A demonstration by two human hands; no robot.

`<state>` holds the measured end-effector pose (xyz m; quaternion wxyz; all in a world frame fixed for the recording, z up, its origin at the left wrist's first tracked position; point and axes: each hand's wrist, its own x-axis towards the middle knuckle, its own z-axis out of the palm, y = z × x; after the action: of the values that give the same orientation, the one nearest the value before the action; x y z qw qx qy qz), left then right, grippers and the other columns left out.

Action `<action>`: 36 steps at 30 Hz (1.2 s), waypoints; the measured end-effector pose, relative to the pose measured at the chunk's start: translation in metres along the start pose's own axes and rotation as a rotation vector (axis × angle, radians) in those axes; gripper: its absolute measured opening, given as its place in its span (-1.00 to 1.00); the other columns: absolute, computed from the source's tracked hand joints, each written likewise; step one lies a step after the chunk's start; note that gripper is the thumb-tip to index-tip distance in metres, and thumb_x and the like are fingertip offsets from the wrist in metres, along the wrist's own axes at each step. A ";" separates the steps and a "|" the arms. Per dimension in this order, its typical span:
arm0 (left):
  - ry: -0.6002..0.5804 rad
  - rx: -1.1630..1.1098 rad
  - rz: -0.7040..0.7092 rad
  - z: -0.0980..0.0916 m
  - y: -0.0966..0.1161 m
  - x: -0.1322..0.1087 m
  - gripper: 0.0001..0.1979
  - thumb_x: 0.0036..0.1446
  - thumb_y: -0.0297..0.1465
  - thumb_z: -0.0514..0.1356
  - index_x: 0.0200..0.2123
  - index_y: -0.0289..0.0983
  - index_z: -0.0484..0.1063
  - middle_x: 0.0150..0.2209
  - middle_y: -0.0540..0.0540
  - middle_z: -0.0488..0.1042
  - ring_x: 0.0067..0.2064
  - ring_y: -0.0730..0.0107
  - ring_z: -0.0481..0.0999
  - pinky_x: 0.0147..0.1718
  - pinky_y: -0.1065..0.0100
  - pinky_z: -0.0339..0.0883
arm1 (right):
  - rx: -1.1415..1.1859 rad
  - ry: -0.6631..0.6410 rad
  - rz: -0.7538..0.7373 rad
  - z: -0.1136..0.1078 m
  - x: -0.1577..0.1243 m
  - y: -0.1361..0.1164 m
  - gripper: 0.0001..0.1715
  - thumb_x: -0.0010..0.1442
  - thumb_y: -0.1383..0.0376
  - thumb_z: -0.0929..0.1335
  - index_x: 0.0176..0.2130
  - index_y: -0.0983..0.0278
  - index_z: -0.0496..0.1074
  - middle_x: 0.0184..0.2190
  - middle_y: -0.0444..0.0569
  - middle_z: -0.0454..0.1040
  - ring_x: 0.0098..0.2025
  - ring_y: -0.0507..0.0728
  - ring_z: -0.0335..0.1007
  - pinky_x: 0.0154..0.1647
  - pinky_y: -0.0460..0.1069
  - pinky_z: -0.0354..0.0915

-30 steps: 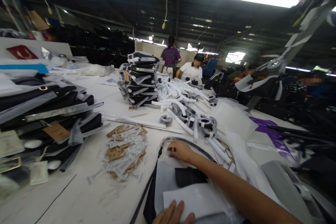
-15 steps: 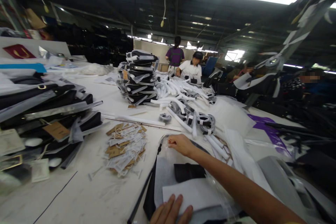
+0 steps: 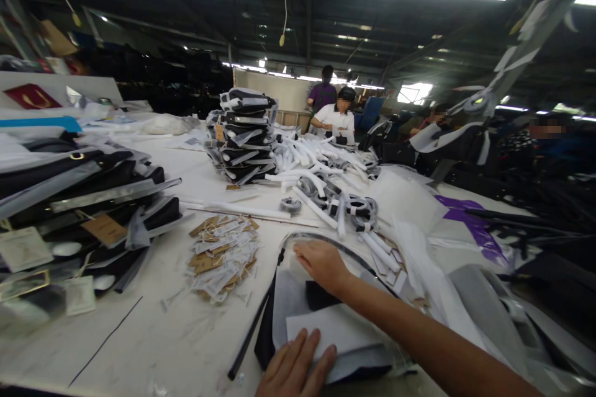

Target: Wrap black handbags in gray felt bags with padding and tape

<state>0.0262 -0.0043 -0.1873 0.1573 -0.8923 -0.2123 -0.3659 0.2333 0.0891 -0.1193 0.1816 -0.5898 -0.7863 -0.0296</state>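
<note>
In the head view, the 1 view here, the black bag (image 3: 264, 347) lies on the white table (image 3: 177, 341) directly in front of the person, its grey lining (image 3: 283, 298) facing up. Its long axis seems to run away from the body, from the near edge by the left hand (image 3: 298, 363) to the dark arched trim (image 3: 280, 254) at the far end, though the right forearm covers much of its right side. The 2 hands divide that length: the right hand (image 3: 320, 263) is at the far end, just inside the arch, so most of the bag lies back toward the person from it; the left is at the near end, with the bag reaching away beyond its fingertips. The left hand is flat, palm down, its fingers a little apart on the folded white sheet (image 3: 338, 329), which lies over the lining. The right hand's fingers are bunched together over clear film; whether they pinch it, I cannot tell. Between the hands lies a dark panel (image 3: 316, 296), partly hidden by the right wrist. Left of the bag, well apart from both hands, is the tag pile (image 3: 226, 260); white tubes (image 3: 321, 211) lie beyond the arch.
</note>
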 end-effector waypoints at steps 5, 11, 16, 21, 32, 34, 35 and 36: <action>0.027 -0.013 0.061 -0.007 -0.006 0.005 -0.59 0.43 -0.42 -0.11 0.19 -0.06 0.37 0.06 0.05 0.54 0.04 0.40 0.55 -0.08 0.42 0.44 | -0.004 0.024 -0.119 -0.005 -0.055 -0.035 -0.86 0.32 0.42 0.30 -0.16 0.26 0.44 -0.41 -0.05 0.52 -0.31 0.14 0.42 -0.23 0.01 0.23; 0.085 -0.082 -0.015 -0.001 0.001 0.003 -0.58 0.40 -0.50 -0.08 0.14 -0.06 0.43 0.05 0.02 0.55 0.07 0.40 0.51 0.05 0.40 0.31 | 0.074 0.119 -0.062 -0.007 -0.089 -0.050 -0.83 0.29 0.46 0.30 -0.16 0.24 0.43 -0.40 -0.08 0.51 -0.34 0.12 0.41 -0.26 0.00 0.25; 0.207 -0.142 -0.101 0.013 0.007 -0.003 -0.57 0.40 -0.49 -0.09 0.16 -0.05 0.41 0.05 -0.03 0.54 0.12 0.39 0.46 0.13 0.37 0.25 | 0.193 0.100 0.004 -0.011 -0.093 -0.050 -0.79 0.21 0.50 0.36 -0.20 0.21 0.45 -0.36 -0.11 0.54 -0.31 0.12 0.45 -0.25 -0.03 0.30; 0.044 -0.137 -0.023 0.000 -0.001 0.001 -0.56 0.40 -0.50 -0.09 0.18 -0.07 0.38 0.09 -0.03 0.51 0.14 0.37 0.44 0.06 0.38 0.33 | 0.305 0.078 0.037 -0.010 -0.096 -0.050 -0.81 0.27 0.44 0.33 -0.21 0.19 0.50 -0.33 -0.11 0.59 -0.29 0.09 0.51 -0.22 -0.06 0.36; -0.047 -0.249 -0.075 -0.005 0.001 -0.005 -0.54 0.40 -0.51 -0.15 0.23 -0.13 0.33 0.09 -0.19 0.47 0.14 0.28 0.44 0.02 0.26 0.44 | 0.292 0.137 0.005 -0.026 -0.117 -0.063 -0.79 0.37 0.36 0.28 -0.12 0.20 0.51 -0.31 -0.06 0.61 -0.28 0.11 0.54 -0.22 -0.01 0.39; -0.040 -0.271 -0.090 -0.005 0.002 -0.007 -0.56 0.40 -0.51 -0.11 0.20 -0.13 0.36 0.09 -0.19 0.46 0.15 0.27 0.43 0.03 0.24 0.44 | 0.286 0.144 -0.001 -0.029 -0.121 -0.069 -0.77 0.36 0.38 0.28 -0.09 0.20 0.50 -0.29 -0.05 0.61 -0.27 0.12 0.54 -0.21 0.00 0.41; -0.041 -0.281 -0.092 -0.004 0.002 -0.008 -0.58 0.39 -0.50 -0.09 0.18 -0.14 0.37 0.08 -0.19 0.46 0.14 0.26 0.43 0.04 0.23 0.44 | 0.278 0.153 -0.001 -0.030 -0.123 -0.072 -0.77 0.35 0.39 0.28 -0.09 0.20 0.50 -0.29 -0.05 0.61 -0.27 0.12 0.54 -0.21 0.00 0.42; -0.042 -0.289 -0.092 -0.004 0.002 -0.008 -0.61 0.39 -0.48 -0.06 0.16 -0.16 0.40 0.06 -0.19 0.48 0.14 0.26 0.44 0.04 0.23 0.44 | 0.269 0.167 -0.006 -0.031 -0.124 -0.075 -0.77 0.34 0.41 0.29 -0.08 0.20 0.50 -0.29 -0.05 0.61 -0.28 0.12 0.55 -0.22 0.01 0.43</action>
<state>0.0197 -0.0098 -0.1912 0.0056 -0.9025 -0.2015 -0.3806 0.2002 -0.0557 -0.1180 0.3237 -0.5534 -0.7670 0.0268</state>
